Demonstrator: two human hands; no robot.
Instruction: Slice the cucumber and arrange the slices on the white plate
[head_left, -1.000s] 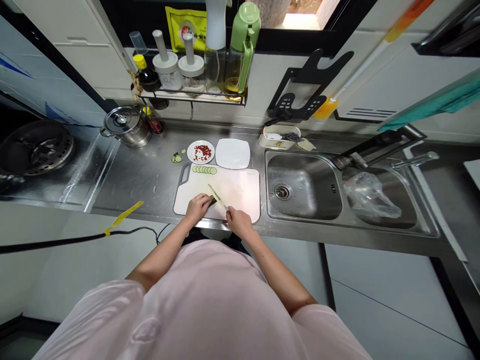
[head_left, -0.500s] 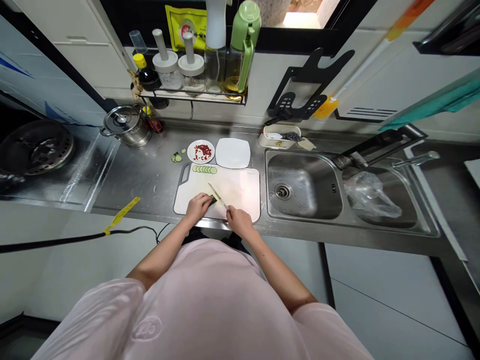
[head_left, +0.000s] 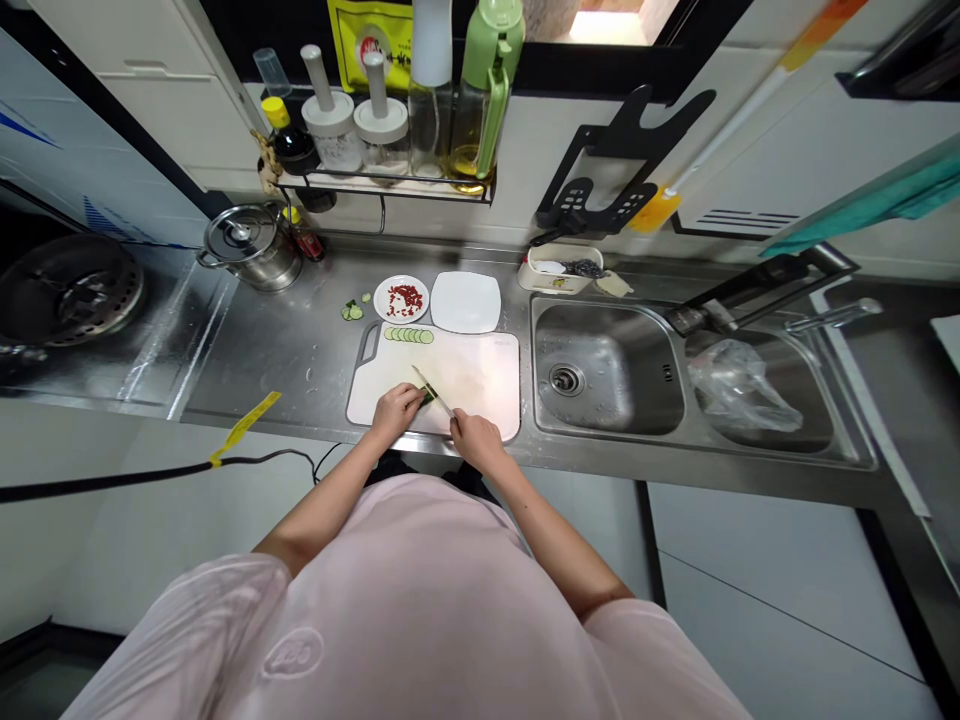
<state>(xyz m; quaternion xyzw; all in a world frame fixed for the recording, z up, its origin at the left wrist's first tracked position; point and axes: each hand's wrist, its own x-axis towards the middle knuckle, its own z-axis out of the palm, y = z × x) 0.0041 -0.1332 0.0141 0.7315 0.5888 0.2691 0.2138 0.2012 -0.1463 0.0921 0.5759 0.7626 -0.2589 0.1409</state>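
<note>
My right hand (head_left: pixel 478 440) is closed round the handle of a knife (head_left: pixel 435 392), whose blade points away to the upper left over the white cutting board (head_left: pixel 480 370). Against the blade's left side, my left hand (head_left: pixel 397 411) grips a dark green piece of cucumber (head_left: pixel 427 397), mostly hidden by the fingers. A row of thin cucumber slices (head_left: pixel 409 336) overlaps along the board's far edge. Behind the board stand a round plate (head_left: pixel 382 301) with chopped red bits and a white square plate (head_left: pixel 466 302).
Cucumber ends (head_left: pixel 352 311) lie left of the round plate. A lidded pot (head_left: pixel 255 255) stands at the back left. To the right is a double sink (head_left: pixel 615 435), with a plastic bag (head_left: pixel 742 385) in its right basin. A rack (head_left: pixel 390 190) of bottles and jars hangs above.
The knife blade has shifted slightly left, closer to the fingers of my left hand. Both hands keep their grips, and the plates and slices stay where they were.
</note>
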